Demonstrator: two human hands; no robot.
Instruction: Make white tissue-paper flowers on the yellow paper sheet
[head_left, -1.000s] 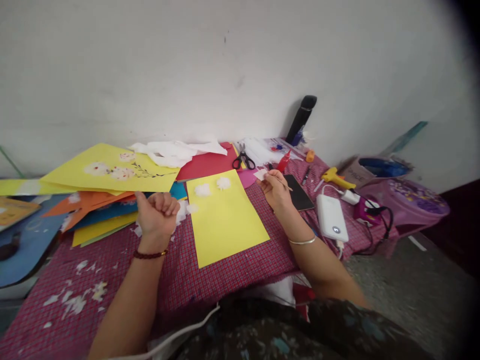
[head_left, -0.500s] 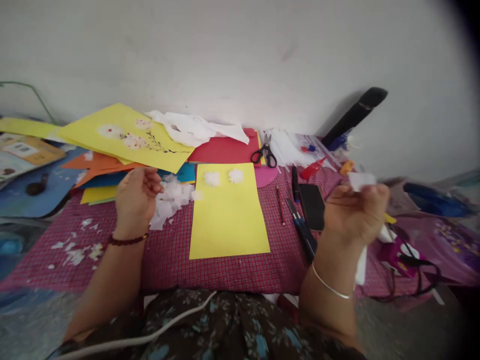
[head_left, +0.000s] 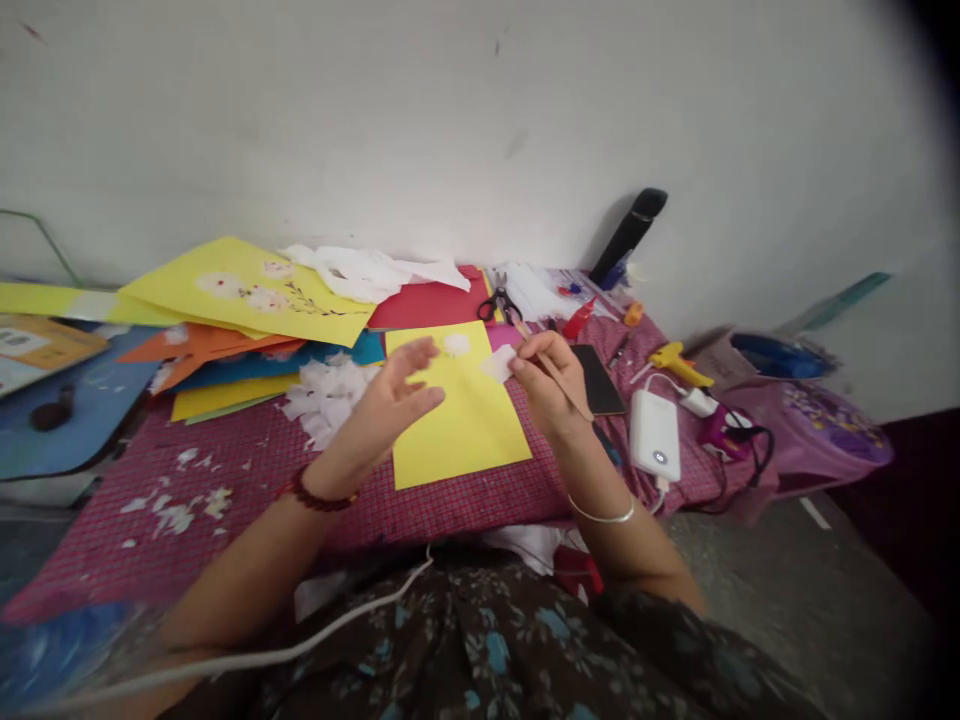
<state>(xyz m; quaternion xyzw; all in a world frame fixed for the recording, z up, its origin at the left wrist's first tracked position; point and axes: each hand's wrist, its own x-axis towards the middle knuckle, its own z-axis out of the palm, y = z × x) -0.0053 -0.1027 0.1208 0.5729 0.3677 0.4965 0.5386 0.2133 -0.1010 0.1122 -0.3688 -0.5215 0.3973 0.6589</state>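
My right hand [head_left: 553, 385] is pinched on a small white tissue paper square [head_left: 497, 364], above the right side of a yellow sheet [head_left: 461, 435]. A thin pencil-like stick [head_left: 564, 385] also lies across its fingers. Fingers apart and holding nothing, my left hand [head_left: 390, 405] hovers over the sheet's left edge. One fluffy white tissue tuft [head_left: 456, 345] shows near the sheet's top; the left hand covers the area beside it. Left of the sheet is a heap of white tissue pieces [head_left: 326, 398].
Black scissors [head_left: 499, 300] lie behind the sheet. A decorated yellow sheet [head_left: 247, 290] rests on coloured papers at left. To the right are a black phone-like slab [head_left: 598, 380], a white power bank [head_left: 655, 437], a yellow glue gun [head_left: 679, 363] and a red bottle [head_left: 580, 318].
My right hand has come left from the table's right side to over the yellow sheet, bringing the tissue square. My left hand has moved right to the sheet's edge. The view has shifted rightward.
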